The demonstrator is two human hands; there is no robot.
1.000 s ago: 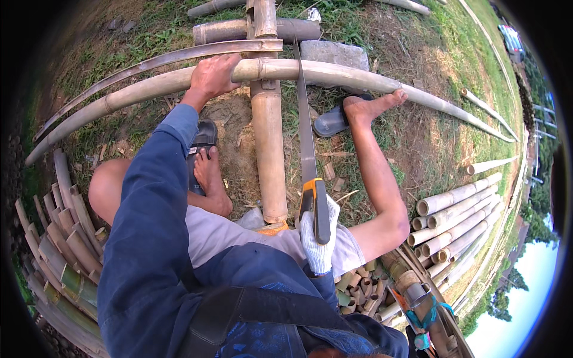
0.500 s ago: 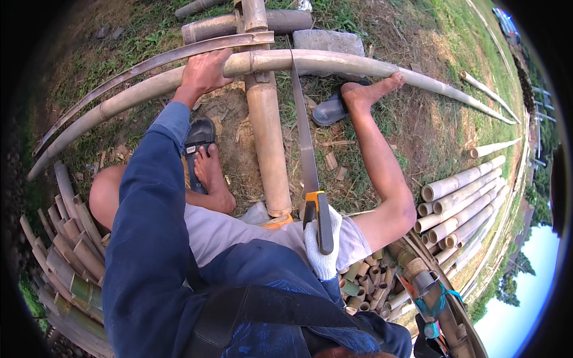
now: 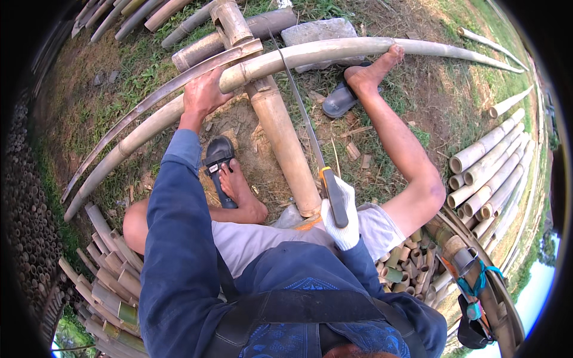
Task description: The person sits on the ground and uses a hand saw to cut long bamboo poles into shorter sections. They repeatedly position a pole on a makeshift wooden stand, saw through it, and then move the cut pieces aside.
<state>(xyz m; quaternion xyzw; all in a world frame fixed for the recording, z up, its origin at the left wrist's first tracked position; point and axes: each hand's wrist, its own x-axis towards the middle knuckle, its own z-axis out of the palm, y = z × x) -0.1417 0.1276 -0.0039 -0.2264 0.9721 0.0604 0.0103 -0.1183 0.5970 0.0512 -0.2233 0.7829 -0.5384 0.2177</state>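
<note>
Head view, pole: the bamboo pole point(image 3: 328, 51) lay left to right across the far end of a thick bamboo support point(image 3: 283, 140).
Left hand: bare left hand point(image 3: 204, 96) gripped the pole, left of the support.
Right hand: gloved right hand point(image 3: 341, 218) was closed around the handle of the saw point(image 3: 307, 119), nearer the body.
Foot: right foot point(image 3: 371, 73) pressed its toes on the pole, right of the blade.
Blade: crossed the pole just right of the support; kerf depth could not be told.
Done: pole and blade in position, by judgement.
Left to do: severing; the pole looked continuous past the blade.
</note>
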